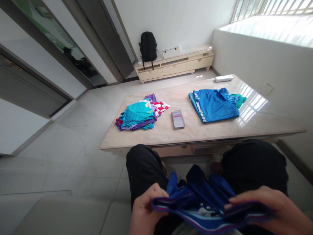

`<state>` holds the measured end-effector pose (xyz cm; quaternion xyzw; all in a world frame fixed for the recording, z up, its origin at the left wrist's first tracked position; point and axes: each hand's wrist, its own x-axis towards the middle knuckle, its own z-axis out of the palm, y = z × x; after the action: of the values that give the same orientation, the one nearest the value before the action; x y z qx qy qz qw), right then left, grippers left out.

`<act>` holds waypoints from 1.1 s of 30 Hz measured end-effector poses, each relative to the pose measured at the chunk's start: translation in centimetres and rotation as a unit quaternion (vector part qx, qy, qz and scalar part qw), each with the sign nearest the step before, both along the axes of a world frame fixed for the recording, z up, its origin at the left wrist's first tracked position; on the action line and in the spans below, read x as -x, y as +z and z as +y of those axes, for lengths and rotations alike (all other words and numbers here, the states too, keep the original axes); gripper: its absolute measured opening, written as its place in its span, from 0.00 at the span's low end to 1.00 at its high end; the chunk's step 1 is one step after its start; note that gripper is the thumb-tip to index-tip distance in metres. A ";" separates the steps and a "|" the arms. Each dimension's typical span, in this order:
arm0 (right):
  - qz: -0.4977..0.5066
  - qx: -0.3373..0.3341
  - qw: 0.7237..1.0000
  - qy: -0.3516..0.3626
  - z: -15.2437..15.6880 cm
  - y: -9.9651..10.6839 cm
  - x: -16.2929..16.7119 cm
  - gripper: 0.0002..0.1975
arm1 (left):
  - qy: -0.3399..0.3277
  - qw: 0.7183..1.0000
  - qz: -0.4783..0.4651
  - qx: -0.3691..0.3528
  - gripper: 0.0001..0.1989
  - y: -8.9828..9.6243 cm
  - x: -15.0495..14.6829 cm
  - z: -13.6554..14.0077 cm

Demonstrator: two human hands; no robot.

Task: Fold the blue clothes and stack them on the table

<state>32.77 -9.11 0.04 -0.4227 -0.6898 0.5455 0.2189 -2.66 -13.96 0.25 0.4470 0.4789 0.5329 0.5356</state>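
Note:
A dark blue garment with a striped edge lies across my lap, held at both ends. My left hand grips its left end, and my right hand is closed over its right end. On the table in front of me sits a pile of folded clothes in teal, purple and red-white check on the left. A folded blue garment lies flat on the right with a green piece under its far edge. A small blurred rectangular item rests between them.
The marble-topped table stands just beyond my knees. A white remote-like object lies at its far edge. A low cabinet with a black backpack stands against the back wall. Tiled floor spreads to the left.

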 end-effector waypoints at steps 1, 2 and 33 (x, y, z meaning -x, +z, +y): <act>0.007 0.003 1.000 0.004 1.2 0.8 0.5 0.11 | 0.032 0.999 0.001 -0.005 0.10 0.3 -0.5 0.9; 0.025 0.006 1.000 0.002 2.4 1.6 1.0 0.10 | 0.054 0.998 0.007 -0.009 0.10 0.6 -0.9 1.8; 0.324 -0.122 0.935 -0.080 5.1 5.7 11.6 0.02 | -0.102 0.959 -0.208 -0.165 0.20 3.8 -9.6 9.5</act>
<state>21.13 -4.03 5.76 -0.2472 -0.6066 0.5449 0.5234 6.90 -4.42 4.02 0.4549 0.2144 0.6284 0.5935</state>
